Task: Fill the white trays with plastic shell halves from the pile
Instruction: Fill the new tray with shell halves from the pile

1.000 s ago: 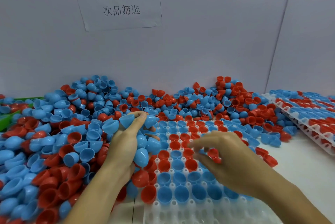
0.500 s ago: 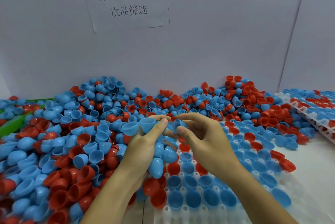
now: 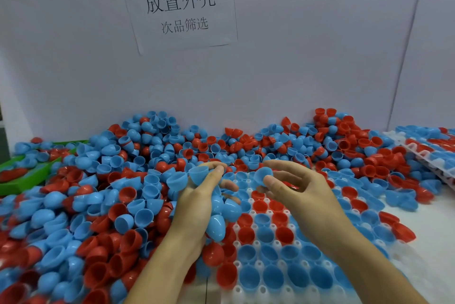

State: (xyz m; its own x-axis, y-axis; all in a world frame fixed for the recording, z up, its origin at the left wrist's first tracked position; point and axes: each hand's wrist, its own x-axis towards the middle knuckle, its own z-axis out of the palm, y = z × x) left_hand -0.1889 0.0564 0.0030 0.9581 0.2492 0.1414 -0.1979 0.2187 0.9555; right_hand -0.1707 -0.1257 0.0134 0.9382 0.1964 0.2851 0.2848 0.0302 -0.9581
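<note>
A big pile of blue and red shell halves (image 3: 103,195) covers the table from the left to the back wall. In front of me lies a white tray (image 3: 256,289) whose cups hold blue and red halves. My left hand (image 3: 197,205) grips a handful of blue shell halves (image 3: 216,217) at the tray's left edge, one blue half at its fingertips. My right hand (image 3: 302,190) hovers over the tray's far part and pinches a single blue shell half (image 3: 263,174) between thumb and fingers. The two hands are a short way apart.
A second white tray (image 3: 428,158) filled with shells lies at the right edge. A green bin (image 3: 22,180) sits at the far left, partly buried. A paper sign (image 3: 179,6) hangs on the grey back wall. Loose halves lie on the white table at the right.
My right hand rose from the tray to my left hand, took a blue half from it, and has now drawn apart to the right with it. The view tilted.
</note>
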